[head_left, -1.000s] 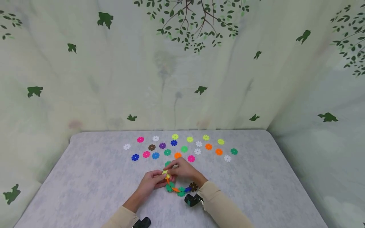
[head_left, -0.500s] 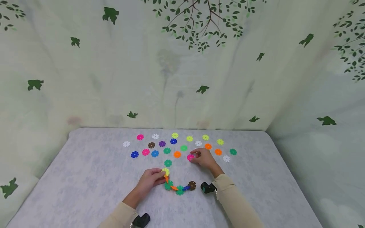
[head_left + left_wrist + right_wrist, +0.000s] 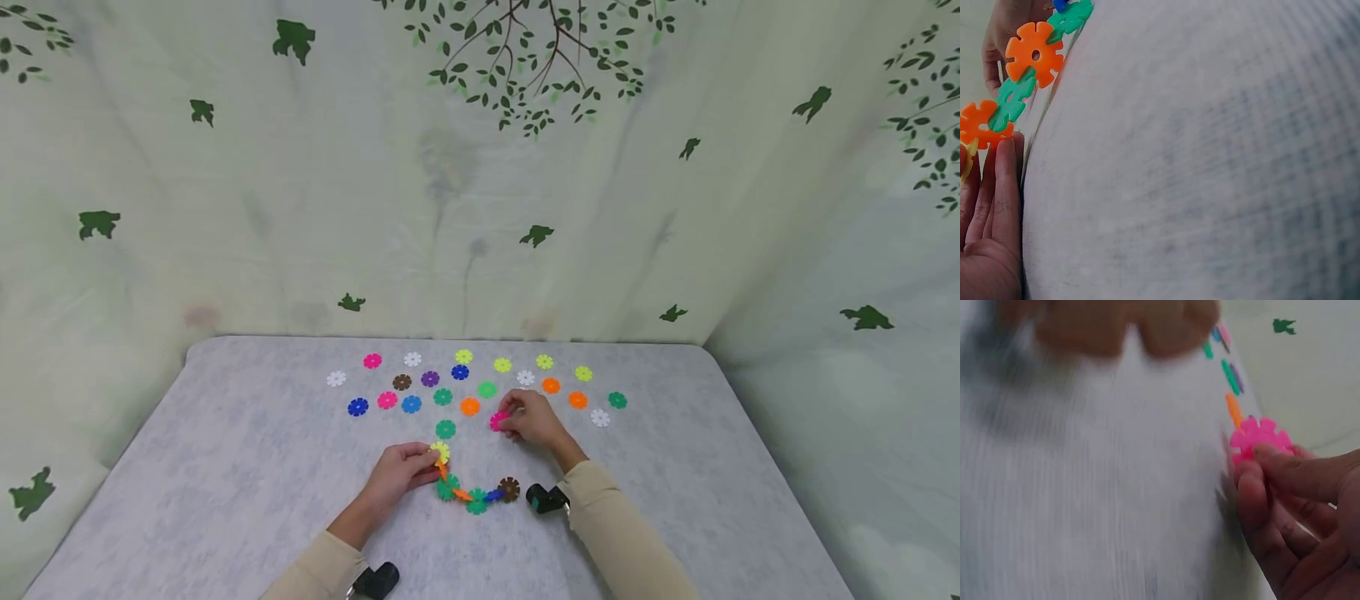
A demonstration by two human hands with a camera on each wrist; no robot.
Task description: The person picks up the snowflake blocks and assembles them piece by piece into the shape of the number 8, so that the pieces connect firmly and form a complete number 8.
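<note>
My left hand (image 3: 396, 477) pinches the yellow notched flower disc (image 3: 441, 452) at the upper end of a curved chain. From there the chain runs through orange and green discs (image 3: 447, 488) to a blue one (image 3: 494, 495) and a brown one (image 3: 509, 489). In the left wrist view, an orange disc (image 3: 1036, 55) is slotted edgewise between green ones. My right hand (image 3: 536, 418) pinches a pink flower disc (image 3: 1262, 434) between thumb and fingers. In the right wrist view the disc's notched edge sticks out past the thumb.
Several loose flower discs lie spread across the back of the grey table (image 3: 225, 467), among them an orange one (image 3: 470, 407) and a blue one (image 3: 357, 407). A single green disc (image 3: 446, 429) lies just beyond my left hand. Behind the table hangs a leaf-patterned cloth (image 3: 375, 208).
My right hand has left the yellow disc at the chain's end, reached back and right, and picked up the pink disc, now drawn slightly left and nearer. The left hand keeps its hold.
</note>
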